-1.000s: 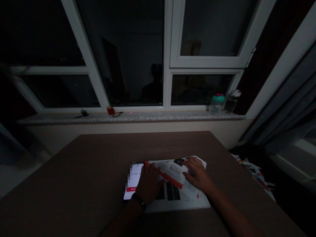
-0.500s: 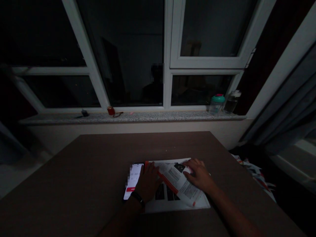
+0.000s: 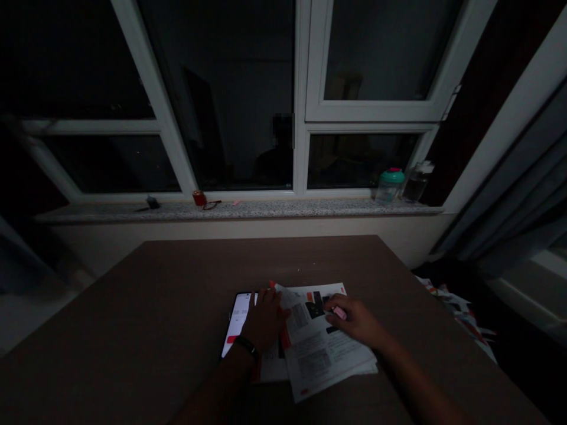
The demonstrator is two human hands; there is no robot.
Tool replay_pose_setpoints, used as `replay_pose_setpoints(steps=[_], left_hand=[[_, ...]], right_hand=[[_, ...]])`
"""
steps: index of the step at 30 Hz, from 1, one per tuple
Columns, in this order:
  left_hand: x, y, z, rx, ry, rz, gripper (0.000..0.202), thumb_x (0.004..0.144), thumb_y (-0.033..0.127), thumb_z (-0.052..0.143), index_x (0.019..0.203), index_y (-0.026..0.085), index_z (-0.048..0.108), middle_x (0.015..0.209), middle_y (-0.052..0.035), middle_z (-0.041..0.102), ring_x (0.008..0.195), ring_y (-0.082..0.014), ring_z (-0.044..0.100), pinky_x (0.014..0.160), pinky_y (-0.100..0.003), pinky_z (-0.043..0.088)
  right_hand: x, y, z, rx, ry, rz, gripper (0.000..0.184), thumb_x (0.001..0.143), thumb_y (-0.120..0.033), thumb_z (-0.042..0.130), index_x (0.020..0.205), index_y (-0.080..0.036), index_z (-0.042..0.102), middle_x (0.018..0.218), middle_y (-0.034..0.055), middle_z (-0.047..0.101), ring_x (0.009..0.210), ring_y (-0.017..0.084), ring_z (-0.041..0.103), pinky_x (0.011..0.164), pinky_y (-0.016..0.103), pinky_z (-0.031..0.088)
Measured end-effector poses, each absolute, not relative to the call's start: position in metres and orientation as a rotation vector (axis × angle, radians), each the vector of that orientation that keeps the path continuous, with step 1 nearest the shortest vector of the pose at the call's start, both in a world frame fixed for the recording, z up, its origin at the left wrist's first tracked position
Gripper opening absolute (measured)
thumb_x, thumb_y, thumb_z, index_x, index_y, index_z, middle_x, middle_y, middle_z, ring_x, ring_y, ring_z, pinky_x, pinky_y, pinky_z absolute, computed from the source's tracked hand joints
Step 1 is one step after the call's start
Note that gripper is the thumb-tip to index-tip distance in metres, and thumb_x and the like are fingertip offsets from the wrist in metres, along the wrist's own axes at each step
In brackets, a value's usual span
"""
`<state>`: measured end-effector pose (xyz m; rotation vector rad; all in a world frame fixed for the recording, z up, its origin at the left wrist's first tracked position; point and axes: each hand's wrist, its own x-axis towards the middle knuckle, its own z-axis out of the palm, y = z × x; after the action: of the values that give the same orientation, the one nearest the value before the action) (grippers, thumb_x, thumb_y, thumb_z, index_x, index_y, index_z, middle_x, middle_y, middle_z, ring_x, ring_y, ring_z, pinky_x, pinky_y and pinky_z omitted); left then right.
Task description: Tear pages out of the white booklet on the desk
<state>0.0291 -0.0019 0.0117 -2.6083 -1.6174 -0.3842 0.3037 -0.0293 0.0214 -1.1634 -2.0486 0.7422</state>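
Note:
My right hand [image 3: 357, 320] is closed round a small pink object [image 3: 340, 312] whose kind I cannot make out, just over a loose printed page [image 3: 316, 354]. This page lies at a slant over other printed sheets [image 3: 270, 369] with orange edges, and its lower corner sticks out past them toward me. With fingers apart, my left hand [image 3: 264, 321] rests on the left side of the papers, thumb beside the page's orange edge. A black band circles the left wrist. Partly behind that hand is a lit phone [image 3: 238, 313] showing a timer-like screen with a red button.
The brown table [image 3: 177, 277] ends near a stone windowsill [image 3: 266, 209]. On the sill stand a green-lidded bottle [image 3: 390, 186], a clear bottle [image 3: 416, 183] and a small red item [image 3: 199, 198]. Patterned cloth or bags [image 3: 460, 313] lie beyond the table's right edge.
The slanted page has turned, and its lower part has swung down toward me and left. My right hand has shifted slightly left and down; the pink object shows more clearly.

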Motion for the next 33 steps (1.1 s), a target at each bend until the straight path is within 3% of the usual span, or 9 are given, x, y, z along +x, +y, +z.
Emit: replay_pose_setpoints(steps=[9,16,21,33], left_hand=[[0.026,-0.002,0.003,-2.733,-1.538,-0.341,0.044,0.096,0.044,0.046,0.133,0.021,0.051,0.142,-0.0136,0.044,0.13,-0.0328,0.036,0.107,-0.056,0.024],[0.03,-0.004,0.009,-2.865,-1.367,-0.444,0.039,0.096,0.042,0.048,0.129,0.023,0.053,0.142,-0.0109,0.044,0.13,-0.0284,0.038,0.111,-0.054,0.018],[0.033,-0.004,0.011,-2.997,-1.332,-0.406,0.041,0.095,0.041,0.051,0.132,0.026,0.05,0.146,-0.0092,0.04,0.133,-0.0286,0.034,0.109,-0.051,0.025],[0.036,0.008,0.022,-3.115,-1.116,-0.36,0.036,0.092,0.041,0.055,0.125,0.025,0.056,0.138,-0.0075,0.048,0.128,-0.0262,0.042,0.106,-0.042,0.035]], right_hand=[[0.296,-0.036,0.022,-1.049,-2.056,0.992,0.017,0.083,-0.029,0.063,0.096,-0.02,0.068,0.094,0.0037,0.068,0.086,0.018,0.063,0.077,0.029,0.049],[0.288,-0.033,0.011,-1.007,-2.037,0.971,0.016,0.084,-0.029,0.062,0.097,-0.021,0.067,0.093,0.0037,0.068,0.087,0.019,0.063,0.079,0.029,0.049],[0.282,-0.027,0.005,-1.078,-2.021,0.852,0.014,0.086,-0.03,0.06,0.096,-0.022,0.066,0.093,0.0049,0.067,0.088,0.019,0.062,0.079,0.031,0.049],[0.276,-0.002,0.004,-1.135,-2.103,0.692,0.011,0.08,-0.017,0.062,0.089,-0.021,0.064,0.09,0.002,0.064,0.083,0.017,0.06,0.075,0.027,0.045]])
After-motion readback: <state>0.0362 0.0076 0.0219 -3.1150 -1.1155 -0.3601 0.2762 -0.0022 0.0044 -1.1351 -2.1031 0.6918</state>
